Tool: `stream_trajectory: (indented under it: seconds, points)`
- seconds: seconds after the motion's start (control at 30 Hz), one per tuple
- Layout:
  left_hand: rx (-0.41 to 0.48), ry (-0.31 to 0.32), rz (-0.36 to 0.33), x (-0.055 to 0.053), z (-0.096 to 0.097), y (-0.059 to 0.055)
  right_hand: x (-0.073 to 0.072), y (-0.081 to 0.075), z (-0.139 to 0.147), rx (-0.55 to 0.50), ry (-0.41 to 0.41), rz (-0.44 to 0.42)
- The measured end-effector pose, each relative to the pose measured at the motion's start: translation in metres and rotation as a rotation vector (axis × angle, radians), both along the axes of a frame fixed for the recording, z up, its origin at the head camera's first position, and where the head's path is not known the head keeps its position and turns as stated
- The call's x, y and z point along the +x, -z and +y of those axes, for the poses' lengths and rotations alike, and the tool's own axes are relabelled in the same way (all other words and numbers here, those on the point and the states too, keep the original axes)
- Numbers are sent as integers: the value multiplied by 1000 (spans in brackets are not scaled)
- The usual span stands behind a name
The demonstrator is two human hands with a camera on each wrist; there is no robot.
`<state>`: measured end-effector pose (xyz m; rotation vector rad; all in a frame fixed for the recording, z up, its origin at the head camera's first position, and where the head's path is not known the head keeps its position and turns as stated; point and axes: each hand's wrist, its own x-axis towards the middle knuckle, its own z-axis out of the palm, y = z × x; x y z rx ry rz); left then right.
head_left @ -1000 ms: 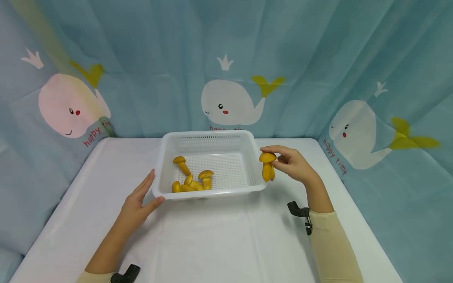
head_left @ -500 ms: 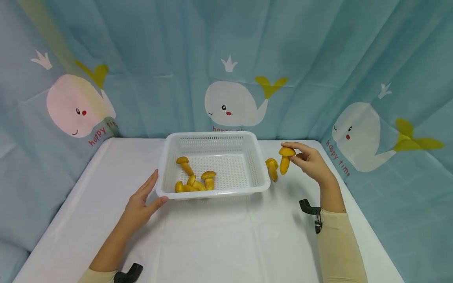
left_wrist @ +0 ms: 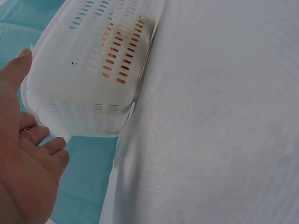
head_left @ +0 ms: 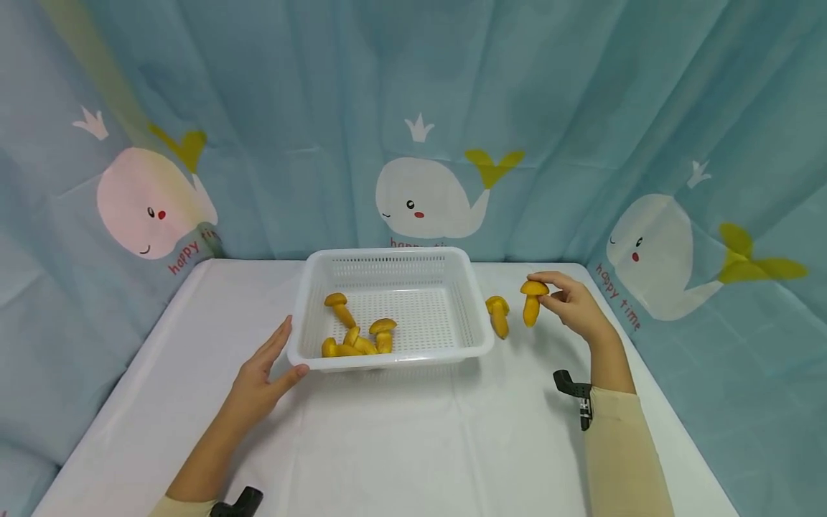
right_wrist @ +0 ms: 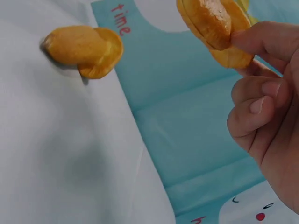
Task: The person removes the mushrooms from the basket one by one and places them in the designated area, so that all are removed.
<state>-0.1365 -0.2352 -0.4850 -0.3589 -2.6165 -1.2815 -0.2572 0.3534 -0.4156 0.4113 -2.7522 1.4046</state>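
In the head view my right hand [head_left: 578, 310] pinches a yellow mushroom [head_left: 532, 305] between thumb and fingers, its cap up and stem down. Beside it, another yellow mushroom [head_left: 498, 316] lies on the white table, just right of a white plastic basket [head_left: 484, 337]. The right wrist view shows the held mushroom [right_wrist: 212, 23] at the thumb tip and the loose mushroom [right_wrist: 81, 49] on the cloth. My left hand [head_left: 255, 388] rests at the basket's left front corner, fingers extended along its side. Inside the basket lie several mushrooms [head_left: 384, 334], grouped toward the left and front.
A blue curtain [head_left: 310, 143] printed with whales hangs around the back and sides of the white-covered table [head_left: 388, 438]. Black wrist mounts [head_left: 571, 385] sit on both forearms. The basket has slotted walls [left_wrist: 93, 51].
My right hand has moved right, away from the basket, with the mushroom. The loose mushroom, earlier partly hidden behind the held one, now shows fully. My left hand stays at the basket.
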Motion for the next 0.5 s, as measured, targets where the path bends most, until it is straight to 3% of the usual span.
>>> stream_trajectory:
  seconds: [0.5]
  points:
    - [-27, -18, 3, -2, 1, -3, -12, 31, 16, 75, 79, -164]
